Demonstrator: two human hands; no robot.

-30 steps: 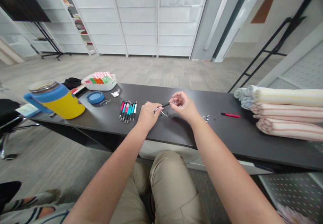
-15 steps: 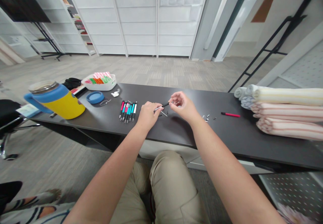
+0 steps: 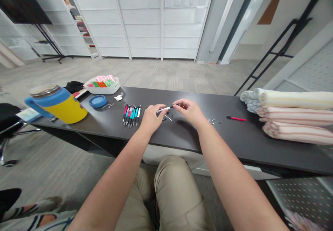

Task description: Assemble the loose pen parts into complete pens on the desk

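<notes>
Between my two hands, just above the dark table, lies a white pen barrel with a black end (image 3: 164, 109). My left hand (image 3: 152, 117) pinches its white part, and the fingers of my right hand (image 3: 187, 110) close on the black end. Below them a thin silver pen part (image 3: 168, 117) rests on the table beside small dark pieces. Left of my left hand is a row of several pens (image 3: 131, 115) in pink, teal and white. Small metal bits (image 3: 213, 121) lie to the right of my right hand, and a pink pen barrel (image 3: 236, 118) farther right.
At the left stand a yellow and blue jug (image 3: 59, 104), a blue lid (image 3: 97, 101) and a white basket (image 3: 104, 88) of colourful packets. Rolled striped towels (image 3: 299, 114) are stacked at the right end of the table (image 3: 208, 144). Another person's leg shows at lower left.
The white barrel and black end are now lined up together, with more of the white barrel showing. My right hand has turned slightly, its fingers closer together.
</notes>
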